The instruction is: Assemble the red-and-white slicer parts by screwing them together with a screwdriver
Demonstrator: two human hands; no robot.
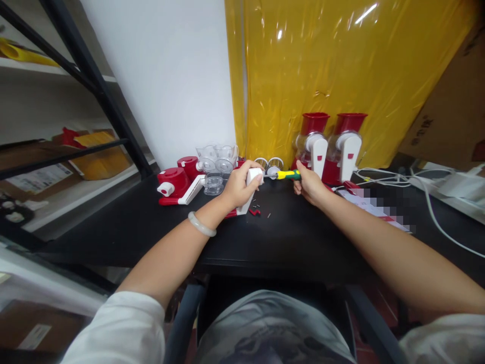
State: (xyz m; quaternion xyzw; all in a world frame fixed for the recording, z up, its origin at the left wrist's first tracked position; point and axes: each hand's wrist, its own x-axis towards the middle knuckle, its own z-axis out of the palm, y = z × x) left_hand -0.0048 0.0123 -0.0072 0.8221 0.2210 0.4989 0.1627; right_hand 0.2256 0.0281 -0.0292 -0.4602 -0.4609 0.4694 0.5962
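Observation:
My left hand (239, 183) is closed around the top of a white and red grater stand (244, 206) on the black table. In my right hand (308, 183) is the handle of a yellow and green screwdriver (288, 175), held level. Its shaft points left and its tip meets the white head of the stand; the exact contact spot is too small to make out. Several small screws and a red plastic piece (255, 212) lie below my left hand. Behind the screwdriver sit two metal grater drums (275, 164).
Red grater bases (174, 181) and clear plastic hoppers (214, 167) stand at the left. Two assembled rotary graters (343, 146) are at the back right, near white cables (394, 177) and a printed sheet (373, 210). Yellow plastic sheeting (322, 65) hangs behind; a shelf rack (91, 86) borders the left.

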